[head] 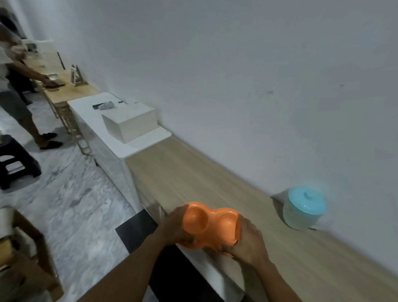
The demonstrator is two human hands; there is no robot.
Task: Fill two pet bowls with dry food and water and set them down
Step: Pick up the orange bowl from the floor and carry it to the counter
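An orange double pet bowl [209,226] with two round hollows, both looking empty, is at the front edge of a light wooden counter [215,181]. My left hand [175,226] grips its left end and my right hand [249,239] grips its right end. I cannot tell whether the bowl rests on the counter or is held just above it. A translucent container with a turquoise lid [303,209] stands on the counter by the wall, to the right of the bowl. Its contents are not visible.
A white cabinet [90,114] with a white box [131,122] on top adjoins the counter's far end. Beyond it is a wooden table [66,88] where another person [11,92] stands. A black stool [10,161] and an open cardboard box [22,257] are on the marble floor at left.
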